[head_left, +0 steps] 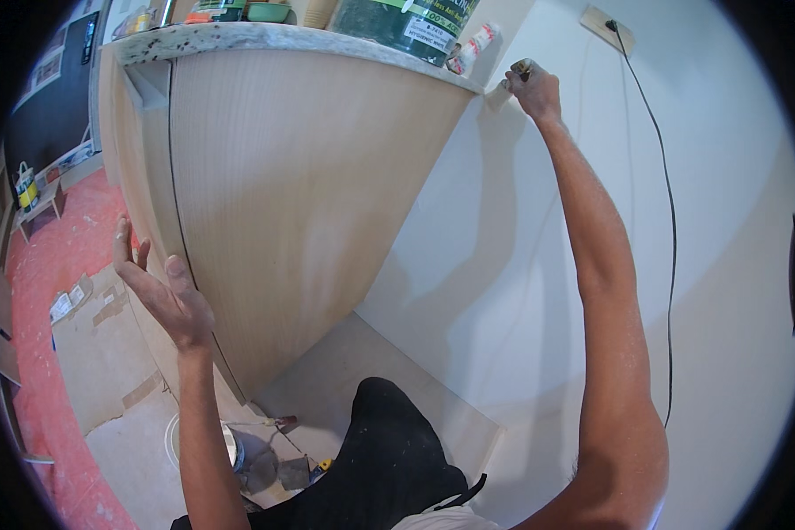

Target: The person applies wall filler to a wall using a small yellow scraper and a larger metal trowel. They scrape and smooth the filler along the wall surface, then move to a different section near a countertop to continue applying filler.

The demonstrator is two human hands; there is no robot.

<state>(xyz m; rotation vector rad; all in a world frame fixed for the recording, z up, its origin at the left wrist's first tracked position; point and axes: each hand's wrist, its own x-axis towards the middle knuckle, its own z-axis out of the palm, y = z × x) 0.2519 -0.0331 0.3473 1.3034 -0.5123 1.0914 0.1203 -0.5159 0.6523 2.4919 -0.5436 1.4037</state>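
Observation:
My right hand [536, 93] is raised at the end of an outstretched arm, close to the white wall [539, 212], just right of the countertop's corner. Its fingers are curled closed around something small with a dark, brownish end showing at the top; its kind cannot be made out. My left hand [170, 300] is open and empty, fingers spread, beside the left edge of the light wood cabinet panel [300, 194]. Pale dust marks both hands. On the speckled stone countertop [238, 37] stands a large green paint bucket [393, 31], with a paint roller [475, 46] beside it.
A black cord [667, 203] hangs down the wall from a socket [607, 31]. Cardboard [106, 353] and red sheeting [79, 221] cover the floor at left. Near my knee are a bucket [173, 440], a brush [285, 423] and a flat scraper-like tool [295, 473].

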